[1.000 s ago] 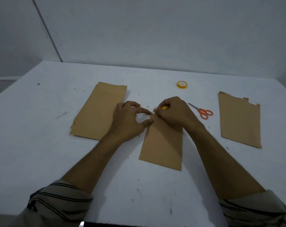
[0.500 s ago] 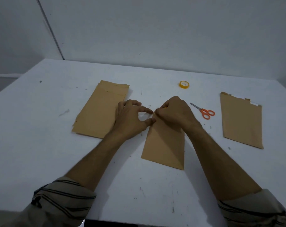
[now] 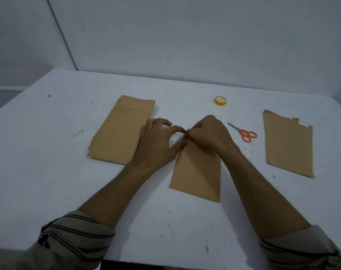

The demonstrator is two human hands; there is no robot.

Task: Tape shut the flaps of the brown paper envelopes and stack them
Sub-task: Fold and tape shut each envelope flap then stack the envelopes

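A brown paper envelope (image 3: 197, 176) lies in the middle of the white table, its top end hidden under both my hands. My right hand (image 3: 208, 133) is curled over that end and grips a small yellow tape roll (image 3: 197, 128), of which only a sliver shows. My left hand (image 3: 158, 141) meets it fingertip to fingertip, its curled index finger and thumb pinching at the tape end by the envelope's top left corner. A stack of brown envelopes (image 3: 120, 131) lies to the left. A single envelope (image 3: 288, 145) with a torn, taped top lies at the right.
A second yellow tape roll (image 3: 220, 100) sits behind my hands. Orange-handled scissors (image 3: 245, 133) lie just right of my right hand. The white table (image 3: 48, 182) ends at a wall behind and drops off at the left and near edges.
Both hands have stayed at the envelope's top end with only small finger movements. The yellow roll is more hidden under my right hand than a second ago.
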